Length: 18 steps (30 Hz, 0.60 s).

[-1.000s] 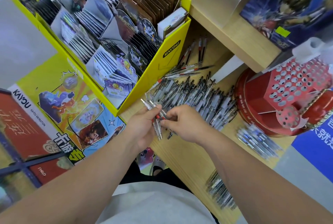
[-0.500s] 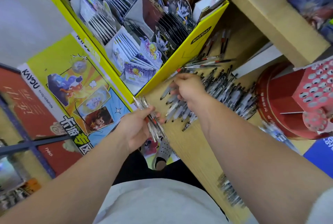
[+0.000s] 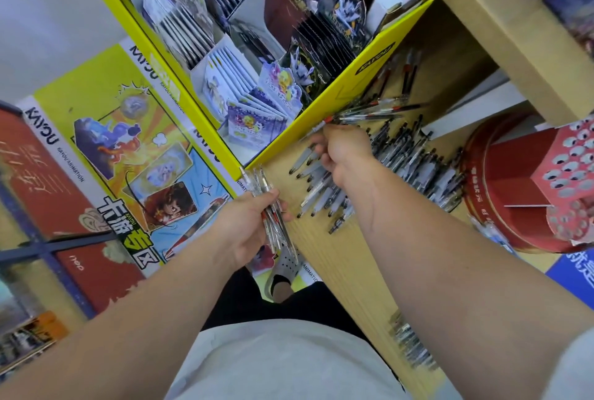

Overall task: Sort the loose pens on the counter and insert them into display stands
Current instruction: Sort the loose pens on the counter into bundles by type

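Pens (image 3: 259, 181) bunched in left hand (image 3: 244, 230); axes parallel, far ends leftward.

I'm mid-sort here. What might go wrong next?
1. The left hand holds a splayed bundle right at the counter edge; a loose grip may drop pens to the floor.
2. The right hand reaches over the pile; its forearm may sweep pens off.

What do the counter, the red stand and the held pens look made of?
Counter: pale wood or laminate, matte, faint grain lines.
Red stand: probably printed cardboard, flat folded panels with punched holes.
Held pens: clear glossy plastic, red parts showing inside.
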Available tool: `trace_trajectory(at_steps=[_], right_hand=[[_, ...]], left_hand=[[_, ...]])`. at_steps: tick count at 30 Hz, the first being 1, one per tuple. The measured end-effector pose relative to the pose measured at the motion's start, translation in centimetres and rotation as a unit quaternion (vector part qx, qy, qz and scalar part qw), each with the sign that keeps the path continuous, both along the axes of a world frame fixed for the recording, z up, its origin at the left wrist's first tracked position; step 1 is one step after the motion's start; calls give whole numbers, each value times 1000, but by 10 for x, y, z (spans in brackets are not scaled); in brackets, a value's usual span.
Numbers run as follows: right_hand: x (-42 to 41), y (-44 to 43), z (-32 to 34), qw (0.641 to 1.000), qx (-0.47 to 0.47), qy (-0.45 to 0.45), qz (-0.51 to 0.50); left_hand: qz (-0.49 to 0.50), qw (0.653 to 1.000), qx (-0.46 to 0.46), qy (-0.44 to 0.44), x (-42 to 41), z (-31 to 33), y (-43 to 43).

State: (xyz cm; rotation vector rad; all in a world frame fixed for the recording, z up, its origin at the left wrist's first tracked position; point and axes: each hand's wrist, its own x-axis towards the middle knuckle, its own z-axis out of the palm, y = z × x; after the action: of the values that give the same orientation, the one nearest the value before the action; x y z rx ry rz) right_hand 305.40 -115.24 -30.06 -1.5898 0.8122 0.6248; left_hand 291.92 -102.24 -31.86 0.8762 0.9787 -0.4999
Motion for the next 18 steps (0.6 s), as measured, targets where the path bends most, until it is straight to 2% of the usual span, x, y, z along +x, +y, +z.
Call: trace_trajectory(at_steps=[9, 13, 18], right_hand=[[4, -10, -4, 998, -23, -50, -2], [9, -8, -1, 999, 5, -32, 14], [16, -11, -2, 998, 50, 2, -41]], left_hand=[[5, 1000, 13, 7, 0, -1, 0], [4, 1000, 18, 7, 1, -1, -2], [-2, 1000, 16, 7, 0, -1, -1]])
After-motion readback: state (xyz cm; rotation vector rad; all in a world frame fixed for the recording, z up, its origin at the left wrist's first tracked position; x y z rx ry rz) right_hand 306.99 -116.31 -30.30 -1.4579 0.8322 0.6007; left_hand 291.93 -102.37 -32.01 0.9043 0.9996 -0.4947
